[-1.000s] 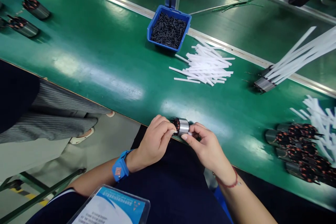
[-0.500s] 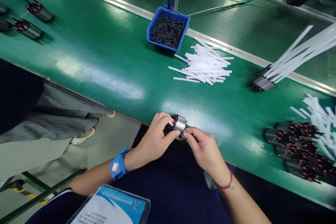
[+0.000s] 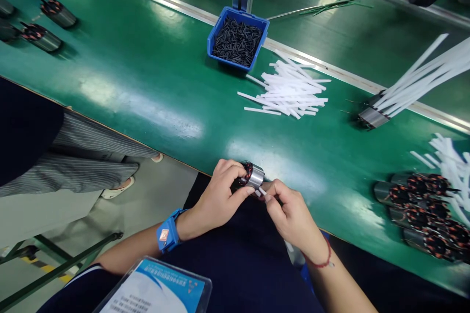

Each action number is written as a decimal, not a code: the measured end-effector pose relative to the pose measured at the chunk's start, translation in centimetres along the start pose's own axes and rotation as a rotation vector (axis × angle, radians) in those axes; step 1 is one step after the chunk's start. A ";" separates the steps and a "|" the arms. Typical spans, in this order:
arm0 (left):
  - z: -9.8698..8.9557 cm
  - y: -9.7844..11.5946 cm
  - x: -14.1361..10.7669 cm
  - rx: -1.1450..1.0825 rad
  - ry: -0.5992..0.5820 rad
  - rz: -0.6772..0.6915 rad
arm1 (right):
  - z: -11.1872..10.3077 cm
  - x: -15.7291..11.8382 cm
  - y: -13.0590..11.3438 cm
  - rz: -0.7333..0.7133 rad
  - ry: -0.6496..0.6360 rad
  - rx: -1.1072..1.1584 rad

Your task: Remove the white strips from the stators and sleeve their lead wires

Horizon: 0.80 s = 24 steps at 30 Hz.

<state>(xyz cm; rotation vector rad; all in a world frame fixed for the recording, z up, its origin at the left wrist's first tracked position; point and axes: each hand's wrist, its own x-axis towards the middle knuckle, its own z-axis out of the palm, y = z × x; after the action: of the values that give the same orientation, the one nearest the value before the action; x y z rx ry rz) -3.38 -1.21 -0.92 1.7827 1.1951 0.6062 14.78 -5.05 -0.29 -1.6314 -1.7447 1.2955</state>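
Note:
At the bench's front edge, my left hand (image 3: 223,188) is wrapped round a motor stator (image 3: 256,174), a steel cylinder with copper windings and black parts at its end. My right hand (image 3: 288,208) pinches a short white strip (image 3: 262,192) between thumb and fingers at the stator's right end. Whether the strip's far tip lies inside a slot is hard to see. My left fingers cover the stator's left end.
Beyond the hands lie a heap of white strips (image 3: 290,89) and a blue bin (image 3: 216,45) of small black pieces. Several stators (image 3: 414,215) stand at right, others (image 3: 42,37) far left. One stator (image 3: 373,116) holds long white strips. Another person's striped trousers (image 3: 95,151) show at left.
My right hand has drawn slightly right, away from the stator, and the white strip now shows between its fingers and the stator. My left hand keeps its hold.

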 end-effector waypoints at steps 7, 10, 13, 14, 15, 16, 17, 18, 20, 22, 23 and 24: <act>-0.7 -0.3 -0.1 0.044 -0.062 -0.028 | -2.6 0.8 -1.0 -0.121 -0.206 -0.067; -1.0 -0.5 0.3 -0.012 -0.059 -0.037 | -4.7 3.0 -1.7 -0.175 -0.142 -0.184; -0.8 -0.6 1.0 -0.110 0.006 -0.002 | -5.9 7.3 -1.8 -0.226 0.194 -0.446; -0.6 -0.7 1.3 -0.123 0.033 0.020 | -5.9 8.9 -1.7 -0.255 0.265 -0.551; -0.5 -0.7 1.6 -0.117 0.056 0.048 | -5.8 10.6 -1.6 -0.281 0.301 -0.657; -0.4 -0.8 1.8 -0.091 0.072 0.076 | -5.6 12.2 -1.5 -0.295 0.305 -0.751; -0.4 -0.9 2.0 -0.053 0.081 0.100 | -5.3 13.6 -1.5 -0.297 0.289 -0.832; -0.5 -0.9 2.1 -0.007 0.081 0.112 | -5.1 14.8 -1.5 -0.284 0.269 -0.892; -0.7 -1.1 2.1 0.066 0.066 0.102 | -4.7 16.2 -1.7 -0.247 0.240 -0.955; -1.2 -1.3 1.9 0.111 0.066 0.073 | -4.7 16.2 -2.0 -0.253 0.241 -0.947; -1.4 -1.4 1.8 0.126 0.067 0.060 | -4.8 15.6 -2.1 -0.270 0.243 -0.907; -1.6 -1.4 1.6 0.134 0.066 0.051 | -5.0 14.7 -2.1 -0.282 0.236 -0.836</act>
<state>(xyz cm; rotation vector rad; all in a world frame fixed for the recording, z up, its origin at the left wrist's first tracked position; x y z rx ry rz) -4.62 1.10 -1.50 1.9236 1.2632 0.6314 14.42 10.65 -0.30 -1.7254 -2.4051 0.2062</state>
